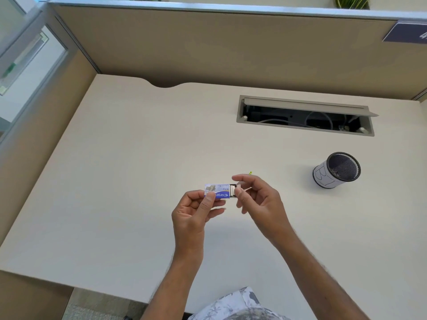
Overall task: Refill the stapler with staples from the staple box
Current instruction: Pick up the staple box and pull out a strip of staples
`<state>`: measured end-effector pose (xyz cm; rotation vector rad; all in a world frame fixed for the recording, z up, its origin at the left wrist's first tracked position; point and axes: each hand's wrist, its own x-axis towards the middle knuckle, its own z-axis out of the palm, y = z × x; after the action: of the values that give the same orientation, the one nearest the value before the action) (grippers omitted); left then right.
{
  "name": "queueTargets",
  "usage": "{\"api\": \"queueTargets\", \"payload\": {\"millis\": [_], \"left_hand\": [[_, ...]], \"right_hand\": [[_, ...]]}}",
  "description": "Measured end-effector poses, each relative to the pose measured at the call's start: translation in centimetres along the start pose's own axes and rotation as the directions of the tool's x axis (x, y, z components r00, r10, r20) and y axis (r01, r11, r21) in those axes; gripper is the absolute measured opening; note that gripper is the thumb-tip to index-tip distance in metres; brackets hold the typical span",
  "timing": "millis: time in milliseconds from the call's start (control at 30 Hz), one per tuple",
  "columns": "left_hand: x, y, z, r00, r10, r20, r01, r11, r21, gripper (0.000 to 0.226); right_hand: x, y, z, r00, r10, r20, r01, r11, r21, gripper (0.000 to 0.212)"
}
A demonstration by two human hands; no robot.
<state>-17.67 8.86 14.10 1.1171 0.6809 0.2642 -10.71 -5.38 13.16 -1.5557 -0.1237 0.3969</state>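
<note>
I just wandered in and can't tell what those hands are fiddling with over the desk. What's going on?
A person is opening a small box of staples. The left hand grips the box's sleeve above the desk, while the right hand pinches the inner tray, which is slid partly out. No stapler is clearly in view. A mesh pen cup stands off to the right.

Glossy printed cardboard staple box [218, 191]
</note>
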Motion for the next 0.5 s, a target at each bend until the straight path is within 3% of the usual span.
{"api": "queueTargets", "payload": {"millis": [133, 300, 500], "left_hand": [[0.0, 0.2, 0.1, 1.0, -0.003, -0.017, 0.002, 1.0, -0.026, 0.006], [0.0, 0.2, 0.2, 1.0, 0.006, -0.022, -0.007, 0.999, -0.035, 0.003], [-0.1, 0.1, 0.3, 0.999, 0.0, -0.032, -0.002, 0.999, -0.054, 0.003]], "right_hand": [[-0.4, -0.6, 0.0, 0.993, -0.062, -0.097, 0.046, 0.986, -0.162, 0.018], [-0.9, -1.1, 0.6, 0.954, -0.271, -0.13, 0.17, 0.844, -0.509, 0.003], [-0.8, -1.5, 1.1, 0.956, -0.201, -0.213, 0.064, 0.852, -0.52, 0.004]]}}
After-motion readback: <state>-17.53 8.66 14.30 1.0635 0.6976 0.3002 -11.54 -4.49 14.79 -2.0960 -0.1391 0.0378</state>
